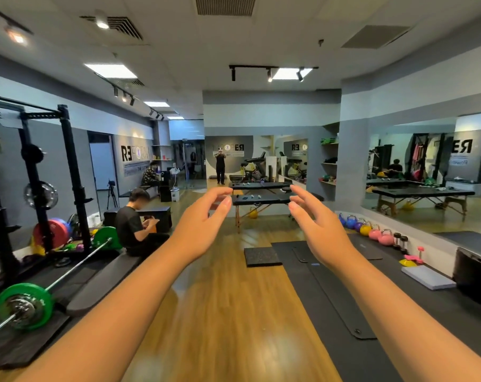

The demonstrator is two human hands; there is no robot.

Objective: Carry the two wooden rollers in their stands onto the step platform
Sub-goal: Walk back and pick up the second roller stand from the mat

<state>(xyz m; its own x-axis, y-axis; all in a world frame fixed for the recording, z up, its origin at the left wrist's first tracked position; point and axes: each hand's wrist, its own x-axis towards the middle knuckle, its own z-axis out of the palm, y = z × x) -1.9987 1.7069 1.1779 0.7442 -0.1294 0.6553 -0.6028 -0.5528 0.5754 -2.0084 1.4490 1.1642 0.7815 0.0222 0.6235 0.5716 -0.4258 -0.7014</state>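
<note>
Both arms reach forward over the wooden floor (pixel 234 299), the left hand (pixel 203 224) and right hand (pixel 316 227) apart, palms facing, fingers loosely spread and holding nothing. Beyond them stands a black massage table (pixel 264 200) carrying small objects; whether these are the rollers cannot be told.

left hand (pixel 203 230) bare | right hand (pixel 320 232) bare | forearms unsleeved

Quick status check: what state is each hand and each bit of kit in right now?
Left hand: raised, fingers relaxed, holding nothing.
Right hand: raised, fingers relaxed, holding nothing.
Barbell: lying on the floor, green plates on.
Massage table: unfolded, standing.
Kettlebells: lined up along the wall.
Wooden rollers, step platform: not spotted.
</note>
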